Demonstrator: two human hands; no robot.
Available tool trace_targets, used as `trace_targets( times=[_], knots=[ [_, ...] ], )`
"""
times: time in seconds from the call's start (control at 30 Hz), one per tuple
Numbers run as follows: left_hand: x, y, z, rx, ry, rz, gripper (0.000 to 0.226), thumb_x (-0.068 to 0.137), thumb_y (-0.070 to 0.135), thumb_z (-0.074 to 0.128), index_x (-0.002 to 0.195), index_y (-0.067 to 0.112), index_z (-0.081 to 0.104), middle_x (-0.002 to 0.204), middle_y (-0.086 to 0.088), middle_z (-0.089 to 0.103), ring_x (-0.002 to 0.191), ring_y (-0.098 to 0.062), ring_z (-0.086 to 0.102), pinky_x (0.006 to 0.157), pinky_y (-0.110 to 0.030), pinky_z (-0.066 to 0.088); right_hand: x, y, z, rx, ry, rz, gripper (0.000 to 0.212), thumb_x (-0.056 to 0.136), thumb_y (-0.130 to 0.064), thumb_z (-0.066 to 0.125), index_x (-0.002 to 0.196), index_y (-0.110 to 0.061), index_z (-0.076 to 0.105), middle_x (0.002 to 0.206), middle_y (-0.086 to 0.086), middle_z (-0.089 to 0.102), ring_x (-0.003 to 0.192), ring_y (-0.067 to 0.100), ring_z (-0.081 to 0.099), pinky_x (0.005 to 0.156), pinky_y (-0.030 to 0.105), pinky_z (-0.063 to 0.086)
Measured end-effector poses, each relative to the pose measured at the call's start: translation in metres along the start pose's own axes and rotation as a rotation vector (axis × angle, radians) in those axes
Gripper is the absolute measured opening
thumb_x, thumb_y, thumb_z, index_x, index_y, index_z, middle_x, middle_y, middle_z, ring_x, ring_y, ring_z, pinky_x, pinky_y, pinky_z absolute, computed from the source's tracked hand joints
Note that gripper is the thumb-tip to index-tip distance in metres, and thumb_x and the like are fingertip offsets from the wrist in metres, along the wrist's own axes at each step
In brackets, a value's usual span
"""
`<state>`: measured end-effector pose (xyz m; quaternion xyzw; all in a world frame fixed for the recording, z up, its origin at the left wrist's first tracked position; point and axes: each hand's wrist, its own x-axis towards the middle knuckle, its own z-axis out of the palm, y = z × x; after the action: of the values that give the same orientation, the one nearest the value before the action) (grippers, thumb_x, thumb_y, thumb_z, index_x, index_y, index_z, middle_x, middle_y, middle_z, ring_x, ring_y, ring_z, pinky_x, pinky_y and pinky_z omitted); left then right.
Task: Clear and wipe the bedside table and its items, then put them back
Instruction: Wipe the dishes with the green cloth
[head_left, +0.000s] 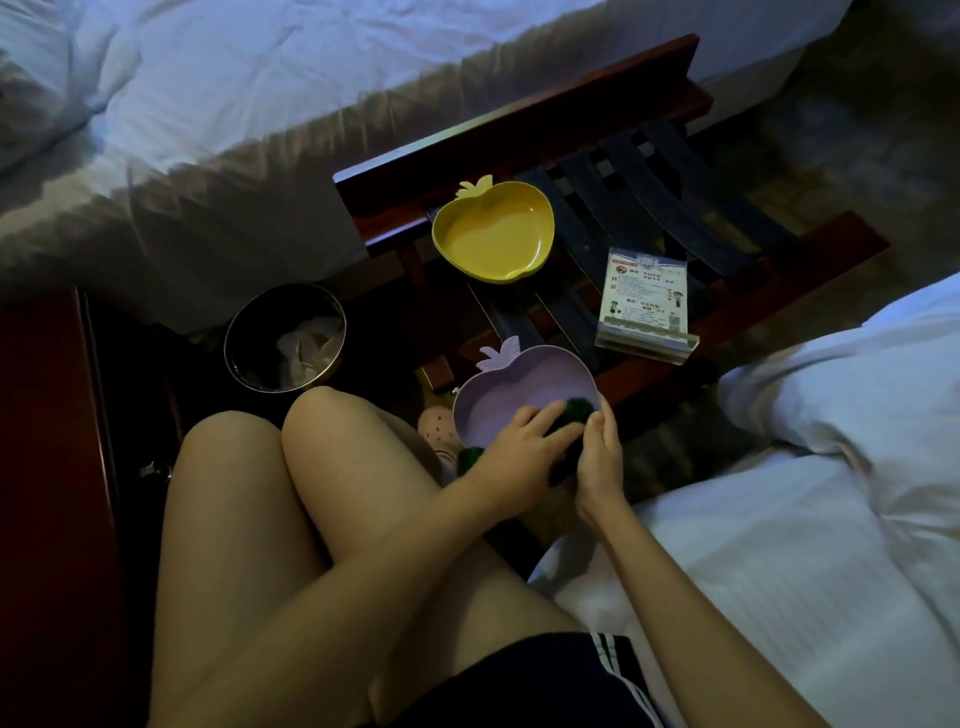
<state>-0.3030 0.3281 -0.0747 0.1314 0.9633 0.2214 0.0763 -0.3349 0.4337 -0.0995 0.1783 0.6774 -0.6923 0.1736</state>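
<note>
- Purple apple-shaped dish (524, 384) is held above the seated person's lap, just beyond both hands and touching them at its near edge.
- Right hand (600, 457) grips the dish's near right rim, fingers curled around it.
- Left hand (519, 447) lies inside the dish to the left of the right hand, its fingers spread fairly flat and pressing a dark green cloth (574, 410) onto the dish floor.
- The dish's long axis runs from the hands away to its leaf tip, which points away from the person and slightly left.
- The unwiped floor lies beyond the left fingertips, so the next stroke likely pushes towards the leaf; the left hand is nearer.
- Farther beyond the hands, a yellow dish (493, 234) and a sign card (644, 296) rest on a slatted rack (649, 171).
- The bedside table (47, 415) stands well to the left of the hands.
</note>
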Motion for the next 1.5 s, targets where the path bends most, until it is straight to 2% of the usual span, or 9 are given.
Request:
trace_targets(
  times=[0.13,0.37,0.63,0.8,0.97,1.07,1.23,1.33,1.5],
  knots=[
    [-0.019,-0.031,-0.02,0.184,-0.18,0.03,0.061,0.091,0.013,0.053,0.147,0.019,0.03,0.155,-0.012,0.017,0.133,-0.032,0.026,0.107,-0.041,0.031,0.0,-0.002,0.002,0.01,-0.062,0.025,0.041,0.104,-0.023,0.023,0.144,-0.017,0.032,0.14,0.014,0.045,0.126,0.028,0.046,0.107,0.047,0.037],
    [0.025,0.006,-0.007,-0.079,0.231,-0.507,0.055,0.096,0.016,0.046,0.148,0.019,0.027,0.155,-0.007,0.017,0.138,-0.026,0.018,0.111,-0.033,0.02,-0.006,-0.003,0.008,-0.093,-0.043,0.011,0.042,0.104,-0.027,0.024,0.145,-0.023,0.031,0.141,0.006,0.042,0.127,0.021,0.042,0.103,0.036,0.038],
    [-0.014,-0.014,-0.013,0.027,-0.074,-0.053,0.042,0.096,0.022,0.049,0.138,0.022,0.046,0.149,-0.007,0.03,0.126,-0.028,0.033,0.101,-0.039,0.038,0.003,-0.008,0.007,0.084,-0.055,0.166,0.042,0.104,-0.026,0.024,0.143,-0.014,0.032,0.136,0.018,0.045,0.123,0.035,0.047,0.104,0.052,0.038],
    [-0.009,-0.038,-0.025,0.084,0.079,-0.241,0.046,0.098,0.016,0.044,0.143,0.023,0.039,0.152,-0.006,0.027,0.135,-0.028,0.027,0.109,-0.036,0.026,0.0,-0.011,0.003,-0.048,-0.106,0.122,0.043,0.104,-0.024,0.021,0.145,-0.016,0.029,0.14,0.015,0.045,0.123,0.029,0.047,0.103,0.042,0.04],
    [0.034,0.003,-0.009,-0.084,0.244,-0.468,0.047,0.097,0.016,0.045,0.143,0.019,0.039,0.152,-0.007,0.027,0.133,-0.027,0.027,0.107,-0.035,0.026,-0.003,-0.018,0.001,-0.109,-0.177,0.13,0.043,0.104,-0.029,0.018,0.146,-0.022,0.025,0.137,0.007,0.044,0.117,0.024,0.048,0.078,0.033,0.049],
    [0.026,0.004,-0.004,-0.032,0.134,-0.253,0.046,0.094,0.014,0.051,0.139,0.015,0.045,0.149,-0.013,0.032,0.125,-0.034,0.035,0.102,-0.043,0.036,-0.002,-0.017,0.002,-0.039,-0.184,0.184,0.042,0.104,-0.033,0.018,0.145,-0.03,0.027,0.138,0.008,0.044,0.113,0.026,0.048,0.065,0.036,0.051],
    [-0.014,-0.037,-0.031,0.121,-0.245,0.14,0.041,0.096,0.02,0.05,0.137,0.023,0.048,0.15,-0.005,0.032,0.12,-0.028,0.038,0.1,-0.034,0.032,-0.001,-0.018,0.007,-0.084,-0.09,0.215,0.043,0.104,-0.033,0.02,0.146,-0.026,0.025,0.139,0.015,0.042,0.12,0.035,0.047,0.087,0.05,0.049],
    [-0.025,-0.047,-0.035,0.126,-0.111,0.006,0.042,0.095,0.019,0.05,0.137,0.023,0.049,0.148,-0.007,0.035,0.122,-0.03,0.04,0.103,-0.038,0.034,-0.001,-0.016,0.009,-0.181,-0.048,0.116,0.044,0.104,-0.026,0.023,0.147,-0.018,0.026,0.145,0.015,0.039,0.128,0.03,0.042,0.103,0.038,0.038],
    [-0.004,-0.027,-0.025,0.163,0.113,-0.333,0.047,0.095,0.015,0.048,0.141,0.016,0.041,0.145,-0.012,0.036,0.121,-0.035,0.04,0.098,-0.041,0.036,-0.005,-0.012,0.014,-0.228,0.002,0.041,0.043,0.104,-0.025,0.023,0.146,-0.017,0.028,0.142,0.014,0.041,0.127,0.029,0.043,0.1,0.035,0.038]
  ],
)
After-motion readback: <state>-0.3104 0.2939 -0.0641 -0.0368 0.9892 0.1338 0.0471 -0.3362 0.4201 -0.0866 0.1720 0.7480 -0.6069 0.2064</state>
